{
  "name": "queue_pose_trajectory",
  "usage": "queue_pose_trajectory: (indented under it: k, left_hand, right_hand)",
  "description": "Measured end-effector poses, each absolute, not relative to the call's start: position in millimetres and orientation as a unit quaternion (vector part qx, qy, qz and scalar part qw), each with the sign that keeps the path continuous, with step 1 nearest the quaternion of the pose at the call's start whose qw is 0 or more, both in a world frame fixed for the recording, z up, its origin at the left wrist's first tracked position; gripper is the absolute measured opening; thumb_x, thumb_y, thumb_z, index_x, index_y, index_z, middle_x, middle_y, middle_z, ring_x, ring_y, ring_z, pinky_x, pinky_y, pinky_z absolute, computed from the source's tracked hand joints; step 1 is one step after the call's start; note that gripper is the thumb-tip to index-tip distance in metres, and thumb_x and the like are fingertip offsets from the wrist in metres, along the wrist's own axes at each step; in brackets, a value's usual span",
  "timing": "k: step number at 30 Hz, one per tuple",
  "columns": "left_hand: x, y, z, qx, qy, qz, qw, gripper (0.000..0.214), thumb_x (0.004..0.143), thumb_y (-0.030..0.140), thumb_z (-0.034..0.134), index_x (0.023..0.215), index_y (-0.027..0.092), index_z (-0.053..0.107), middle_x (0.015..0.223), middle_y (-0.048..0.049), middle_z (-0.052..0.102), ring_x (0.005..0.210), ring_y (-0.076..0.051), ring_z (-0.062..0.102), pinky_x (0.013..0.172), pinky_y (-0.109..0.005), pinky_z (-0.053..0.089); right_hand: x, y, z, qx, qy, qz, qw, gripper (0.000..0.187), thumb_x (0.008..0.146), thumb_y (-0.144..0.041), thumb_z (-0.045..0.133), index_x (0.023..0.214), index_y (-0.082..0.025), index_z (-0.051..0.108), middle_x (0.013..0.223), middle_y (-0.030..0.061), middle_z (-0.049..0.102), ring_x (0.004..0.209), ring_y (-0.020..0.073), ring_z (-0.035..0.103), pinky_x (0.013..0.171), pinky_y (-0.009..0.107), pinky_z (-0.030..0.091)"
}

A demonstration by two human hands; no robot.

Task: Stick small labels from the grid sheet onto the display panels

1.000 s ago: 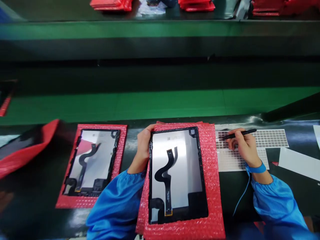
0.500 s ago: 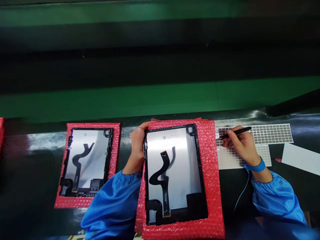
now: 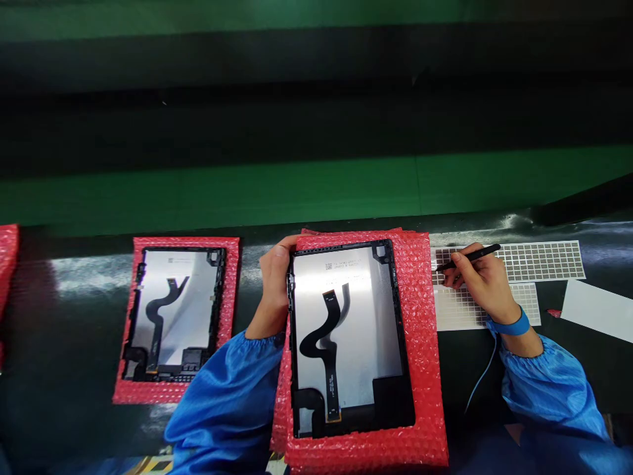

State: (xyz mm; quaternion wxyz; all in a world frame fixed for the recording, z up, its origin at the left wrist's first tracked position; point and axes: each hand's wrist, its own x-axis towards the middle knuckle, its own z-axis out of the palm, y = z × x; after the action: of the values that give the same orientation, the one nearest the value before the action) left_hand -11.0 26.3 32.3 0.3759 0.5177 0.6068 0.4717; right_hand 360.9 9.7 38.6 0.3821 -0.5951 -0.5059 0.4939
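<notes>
A tablet screen panel (image 3: 361,316) with a black flex cable lies face down on a stack of red bubble wrap sheets (image 3: 420,369) in front of me. My left hand (image 3: 274,280) grips the panel's upper left edge, fingers curled round it. My right hand (image 3: 477,280) pinches black tweezers (image 3: 467,256), whose tip rests on a sheet of small grid stickers (image 3: 539,260). A second sticker sheet (image 3: 455,310) lies just below the hand. A blue wrist strap (image 3: 512,324) with a cord circles my right wrist.
To the left, another panel (image 3: 180,310) sits on its own red bubble wrap sheet (image 3: 232,290). More red wrap (image 3: 7,257) shows at the far left edge. A white paper (image 3: 598,310) lies at the right. Beyond the dark bench runs a green conveyor belt (image 3: 316,188).
The view has tilted down and shifted slightly. The red wrap at the far left has moved out toward the edge. Both hands stay where they were on the panel and stickers.
</notes>
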Motion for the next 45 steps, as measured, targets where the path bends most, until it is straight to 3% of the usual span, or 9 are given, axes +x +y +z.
queue_pose_trajectory:
  k: [8,14,18,20,24,26,30,39,45]
  left_hand:
    - [-9.2,24.3,34.6,0.520,0.605,0.480,0.366,0.060,0.105,0.070,0.053,0.109,0.017,0.082,0.097,-0.0067,0.078,0.090,-0.023,0.071,0.075,-0.031,0.055]
    - [-6.7,40.3,37.4,0.513,0.584,0.503,0.378,0.050,0.099,0.066,0.065,0.112,0.020,0.080,0.116,-0.0086,0.079,0.111,-0.028,0.072,0.100,-0.036,0.057]
    - [-11.2,31.9,76.5,0.559,0.554,0.551,0.277,0.038,0.100,0.052,0.069,0.123,0.022,0.076,0.133,-0.0088,0.075,0.126,-0.027,0.068,0.105,-0.039,0.054]
    - [-6.6,10.5,108.9,0.601,0.534,0.550,0.226,0.028,0.106,0.044,0.063,0.120,0.023,0.076,0.122,-0.0076,0.077,0.116,-0.024,0.070,0.098,-0.038,0.056]
    - [26.0,-40.0,154.9,0.801,0.365,0.385,0.277,0.023,0.111,0.035,0.056,0.108,0.025,0.076,0.079,-0.0013,0.073,0.068,-0.019,0.068,0.066,-0.036,0.058]
    - [46.3,-54.9,155.0,0.877,0.305,0.267,0.258,0.026,0.111,0.036,0.054,0.114,0.021,0.075,0.082,-0.0045,0.075,0.072,-0.022,0.072,0.071,-0.038,0.062]
    - [69.5,-59.9,129.9,0.902,0.362,0.157,0.174,0.036,0.111,0.037,0.051,0.129,0.010,0.068,0.100,-0.0115,0.075,0.086,-0.027,0.075,0.075,-0.042,0.064]
    - [68.6,-57.0,121.3,0.912,0.376,0.094,0.136,0.035,0.108,0.035,0.063,0.135,0.013,0.061,0.113,-0.0098,0.072,0.091,-0.025,0.075,0.071,-0.038,0.063]
    - [70.4,-58.1,119.7,0.904,0.393,0.099,0.139,0.041,0.108,0.038,0.063,0.136,0.008,0.057,0.116,-0.0118,0.073,0.094,-0.026,0.075,0.070,-0.039,0.063]
  right_hand:
    - [364.2,16.7,37.9,-0.584,-0.452,0.534,0.413,0.052,0.091,-0.072,0.079,0.088,-0.024,0.060,0.065,0.0032,0.077,0.048,0.0202,0.075,0.043,0.028,0.061]
    - [367.3,20.3,40.9,-0.566,-0.439,0.524,0.460,0.051,0.090,-0.073,0.078,0.088,-0.025,0.062,0.061,0.0006,0.074,0.041,0.0180,0.068,0.040,0.029,0.055]
    - [358.3,17.8,59.6,-0.564,-0.458,0.493,0.479,0.048,0.094,-0.073,0.073,0.087,-0.027,0.061,0.060,-0.0012,0.072,0.040,0.0184,0.066,0.040,0.031,0.054]
    - [348.3,14.8,71.8,-0.554,-0.475,0.486,0.480,0.046,0.098,-0.071,0.070,0.089,-0.027,0.060,0.059,-0.0022,0.071,0.040,0.0186,0.066,0.040,0.032,0.054]
    - [321.0,7.9,89.5,-0.526,-0.496,0.508,0.468,0.044,0.102,-0.069,0.065,0.091,-0.027,0.059,0.059,-0.0016,0.070,0.040,0.0185,0.066,0.040,0.031,0.055]
    - [308.3,5.2,92.4,-0.521,-0.486,0.533,0.456,0.045,0.100,-0.070,0.068,0.091,-0.027,0.060,0.059,-0.0010,0.071,0.040,0.0186,0.067,0.039,0.030,0.055]
    - [293.8,2.5,90.8,-0.516,-0.465,0.565,0.444,0.047,0.096,-0.071,0.074,0.089,-0.026,0.061,0.058,-0.0015,0.071,0.040,0.0183,0.068,0.038,0.027,0.056]
    - [286.1,-1.0,88.6,-0.498,-0.447,0.598,0.442,0.042,0.095,-0.064,0.080,0.086,-0.025,0.066,0.059,0.0000,0.074,0.041,0.0182,0.070,0.039,0.025,0.058]
    - [285.6,-1.6,84.7,-0.498,-0.434,0.606,0.442,0.041,0.095,-0.063,0.080,0.086,-0.025,0.067,0.059,-0.0003,0.074,0.040,0.0184,0.069,0.039,0.027,0.059]
